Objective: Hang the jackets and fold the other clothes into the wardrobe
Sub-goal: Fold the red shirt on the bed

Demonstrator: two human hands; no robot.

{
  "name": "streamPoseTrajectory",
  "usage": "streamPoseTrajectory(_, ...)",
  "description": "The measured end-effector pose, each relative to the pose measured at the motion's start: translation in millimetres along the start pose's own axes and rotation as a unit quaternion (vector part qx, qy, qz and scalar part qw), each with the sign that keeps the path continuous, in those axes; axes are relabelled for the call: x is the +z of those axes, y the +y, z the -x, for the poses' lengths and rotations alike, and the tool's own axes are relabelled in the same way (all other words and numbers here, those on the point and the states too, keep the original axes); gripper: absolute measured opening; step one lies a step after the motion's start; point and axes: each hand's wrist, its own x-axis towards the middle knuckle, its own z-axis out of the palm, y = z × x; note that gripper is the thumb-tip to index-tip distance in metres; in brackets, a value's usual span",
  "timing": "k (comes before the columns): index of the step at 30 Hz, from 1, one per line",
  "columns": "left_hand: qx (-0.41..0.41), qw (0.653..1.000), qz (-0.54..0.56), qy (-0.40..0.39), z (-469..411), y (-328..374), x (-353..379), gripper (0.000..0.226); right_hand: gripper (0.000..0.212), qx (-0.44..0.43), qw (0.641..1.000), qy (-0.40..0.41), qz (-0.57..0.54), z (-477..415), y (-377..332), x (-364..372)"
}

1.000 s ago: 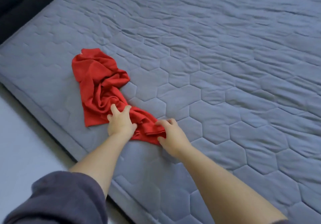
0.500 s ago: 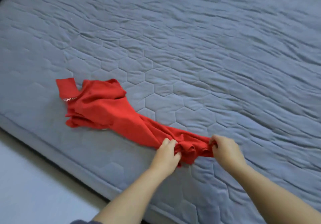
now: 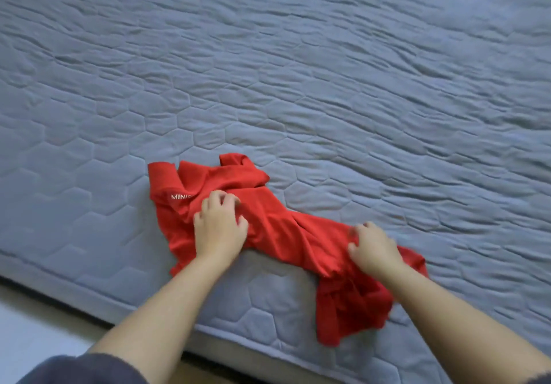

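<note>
- Red garment (image 3: 283, 228): lies crumpled on the mattress (image 3: 328, 85), close to its near edge. It runs as a twisted band from upper left to lower right.
- Left end of the red garment: spread in loose folds. White lettering (image 3: 180, 196) reads "MINIS"; the rest of the word is covered.
- Right end of the red garment: bunched into a heap beside and partly under the right forearm (image 3: 465, 324), close to the mattress edge.
- Left hand (image 3: 219, 228): palm down on the left part of the garment, just right of the lettering. The fingers are bent at the knuckles with the fingertips dug into the cloth. The thumb is splayed to the right and pressed against the fabric. Creases gather under the fingers, so this hand grips the cloth.
- Left forearm (image 3: 167, 309): bare, reaching in from the lower left across the mattress edge with the wrist straight. A dark sleeve (image 3: 80, 368) shows at the bottom left corner.
- Right hand (image 3: 374, 249): knuckles up on the narrow right section of the garment. The fingers are curled tight and point left, with the thumb tucked just below them, pinching the fabric. Motion blur hides how much cloth it holds.
- Spacing: the hands are well apart, with the twisted middle of the garment between them.
- Mattress: grey-blue quilted cover with hexagon stitching, wrinkled across its far part. A pale floor (image 3: 26, 333) lies beside it at lower left.
</note>
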Motion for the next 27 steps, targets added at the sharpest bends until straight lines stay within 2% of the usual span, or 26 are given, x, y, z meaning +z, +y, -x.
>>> streamPoseTrajectory(1, -0.041, 0.998, -0.030, 0.028, -15, -13, -4, 0.046, 0.041, -0.039, 0.998, 0.001, -0.058, -6, -21, 7)
streamPoseTrajectory(3, -0.157, 0.987, -0.046, -0.001, -41, -38, -8, 0.076, 0.057, -0.115, 0.981, 0.008, -0.158, -20, -65, 23)
streamPoseTrajectory(5, -0.270, 0.960, 0.039, -0.055, -57, -64, -2, 0.099, 0.081, -0.165, 0.954, 0.002, -0.249, -33, -109, 35)
streamPoseTrajectory(7, -0.297, 0.941, 0.129, -0.102, -65, -83, 8, 0.104, 0.095, -0.168, 0.934, -0.011, -0.314, -45, -139, 44)
streamPoseTrajectory(8, -0.276, 0.942, 0.146, -0.121, -66, -91, 14, 0.095, 0.093, -0.157, 0.930, -0.020, -0.333, -51, -147, 50)
streamPoseTrajectory(9, -0.244, 0.949, 0.156, -0.123, -68, -98, 19, 0.076, 0.084, -0.149, 0.931, -0.033, -0.332, -55, -150, 55)
streamPoseTrajectory(11, -0.179, 0.965, 0.160, -0.109, -68, -97, 21, 0.028, 0.052, -0.163, 0.943, -0.038, -0.288, -54, -143, 63)
streamPoseTrajectory(13, -0.100, 0.970, 0.163, -0.149, -57, -79, 16, 0.028, 0.029, -0.184, 0.954, -0.019, -0.238, -45, -120, 66)
streamPoseTrajectory(16, 0.054, 0.959, 0.163, -0.225, -23, -29, 1, 0.018, 0.035, -0.141, 0.973, -0.010, -0.182, -22, -64, 57)
streamPoseTrajectory(18, 0.180, 0.940, 0.167, -0.239, 1, 6, -11, 0.023, 0.028, -0.109, 0.976, -0.036, -0.182, -1, -24, 41)
streamPoseTrajectory(20, 0.251, 0.922, 0.194, -0.221, 14, 35, -31, 0.032, 0.018, -0.108, 0.973, -0.100, -0.179, 24, 5, 17)
streamPoseTrajectory(22, 0.307, 0.902, 0.234, -0.196, 21, 65, -60, 0.027, 0.033, -0.136, 0.964, -0.129, -0.187, 52, 26, -13)
streamPoseTrajectory(23, 0.331, 0.895, 0.236, -0.185, 24, 82, -79, 0.022, 0.049, -0.158, 0.959, -0.108, -0.210, 65, 32, -32)
streamPoseTrajectory(24, 0.345, 0.890, 0.237, -0.182, 28, 99, -99, 0.018, 0.075, -0.183, 0.948, -0.073, -0.250, 78, 35, -51)
streamPoseTrajectory(25, 0.359, 0.885, 0.235, -0.179, 33, 118, -123, 0.017, 0.094, -0.211, 0.927, -0.050, -0.306, 93, 36, -72)
streamPoseTrajectory(26, 0.379, 0.880, 0.228, -0.171, 39, 139, -146, 0.017, 0.099, -0.235, 0.903, -0.047, -0.358, 108, 35, -95)
streamPoseTrajectory(27, 0.404, 0.876, 0.212, -0.158, 46, 162, -171, 0.018, 0.093, -0.255, 0.880, -0.059, -0.397, 125, 32, -119)
